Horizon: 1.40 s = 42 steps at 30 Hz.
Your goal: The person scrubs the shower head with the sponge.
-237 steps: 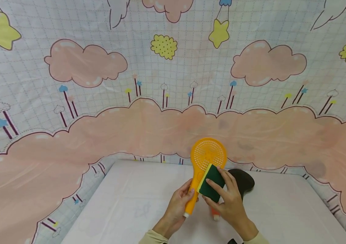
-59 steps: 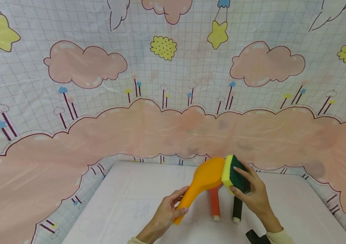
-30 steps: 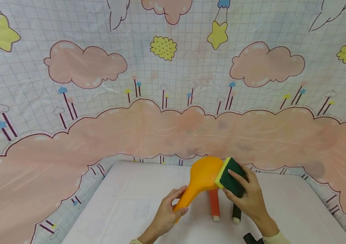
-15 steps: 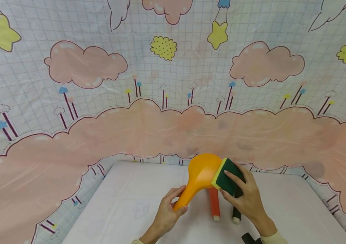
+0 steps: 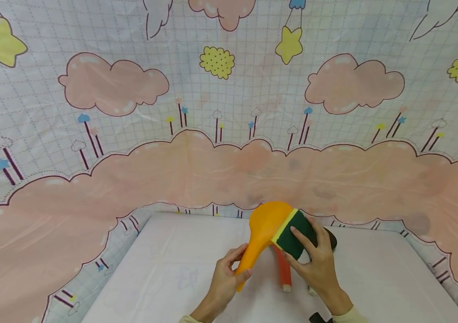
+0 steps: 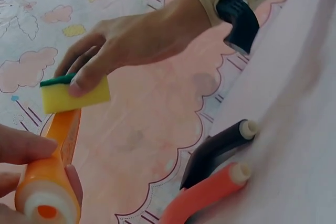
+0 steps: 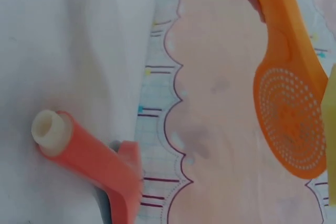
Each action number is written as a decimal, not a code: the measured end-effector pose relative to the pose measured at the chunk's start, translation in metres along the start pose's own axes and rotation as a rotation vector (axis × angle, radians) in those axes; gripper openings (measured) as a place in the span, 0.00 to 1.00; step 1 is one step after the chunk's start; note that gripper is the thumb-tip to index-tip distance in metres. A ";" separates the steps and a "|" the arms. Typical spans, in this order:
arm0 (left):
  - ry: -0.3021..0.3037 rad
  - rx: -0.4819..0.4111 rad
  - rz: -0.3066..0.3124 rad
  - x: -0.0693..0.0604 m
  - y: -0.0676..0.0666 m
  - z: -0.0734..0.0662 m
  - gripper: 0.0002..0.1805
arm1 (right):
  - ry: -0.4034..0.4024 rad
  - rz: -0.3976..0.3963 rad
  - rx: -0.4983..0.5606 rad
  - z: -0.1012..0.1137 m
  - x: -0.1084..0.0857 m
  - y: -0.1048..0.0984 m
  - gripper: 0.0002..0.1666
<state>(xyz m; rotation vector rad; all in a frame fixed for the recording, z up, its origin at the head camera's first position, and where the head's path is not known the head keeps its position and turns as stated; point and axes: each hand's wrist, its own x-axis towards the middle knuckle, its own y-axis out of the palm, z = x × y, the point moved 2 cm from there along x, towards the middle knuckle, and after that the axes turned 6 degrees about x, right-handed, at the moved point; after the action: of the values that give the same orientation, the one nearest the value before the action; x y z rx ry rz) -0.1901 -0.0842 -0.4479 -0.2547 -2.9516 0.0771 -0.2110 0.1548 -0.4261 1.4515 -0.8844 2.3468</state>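
An orange shower head point(image 5: 269, 226) is held up by its handle in my left hand point(image 5: 224, 274), with its smooth back toward the head camera. Its perforated face point(image 7: 291, 121) shows in the right wrist view. My right hand point(image 5: 319, 262) pinches a sponge point(image 5: 297, 235), green on one side and yellow on the other. The yellow side lies against the right part of the shower head's back. In the left wrist view the thumb presses on the edge of the sponge point(image 6: 84, 98), and the hollow white handle end point(image 6: 44, 203) faces that camera.
A red shower head point(image 5: 284, 273) lies on the white table point(image 5: 164, 269) below the orange one. Beside it is a black one point(image 5: 331, 238), mostly behind my right hand. A patterned cloth point(image 5: 213, 175) hangs behind the table. A black device point(image 6: 239, 22) sits on my right wrist.
Since the oldest frame, the shower head has turned from its perforated face to its smooth back. Over the last two seconds my right hand has slid the sponge leftward along that back.
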 end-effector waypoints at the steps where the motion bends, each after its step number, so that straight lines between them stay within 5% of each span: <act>1: -0.020 -0.020 -0.004 0.000 0.001 0.000 0.34 | -0.016 -0.016 -0.009 0.002 0.000 0.002 0.37; 6: -0.103 -0.091 -0.026 0.003 0.006 -0.001 0.35 | -0.065 -0.057 -0.026 0.007 -0.002 0.011 0.34; 16: -0.147 -0.177 -0.001 0.006 0.013 -0.003 0.35 | -0.073 -0.039 -0.010 0.015 -0.007 0.021 0.34; 29: -0.145 -0.255 0.010 0.011 0.012 -0.002 0.36 | -0.015 0.143 -0.012 0.019 -0.019 0.028 0.33; 33: -0.146 -0.260 -0.001 0.011 0.009 0.000 0.37 | -0.022 0.221 0.003 0.020 -0.021 0.028 0.31; 38: -0.133 -0.257 -0.021 0.012 0.005 0.001 0.37 | -0.043 0.283 0.033 0.021 -0.022 0.027 0.41; 42: -0.101 -0.221 -0.050 0.014 0.001 0.000 0.37 | -0.086 0.280 0.040 0.019 -0.023 0.024 0.34</act>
<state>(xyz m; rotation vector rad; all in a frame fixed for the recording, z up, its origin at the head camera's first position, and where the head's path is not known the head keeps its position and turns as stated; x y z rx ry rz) -0.2036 -0.0807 -0.4455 -0.2115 -3.0654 -0.2507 -0.1978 0.1271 -0.4489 1.5425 -1.1357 2.5265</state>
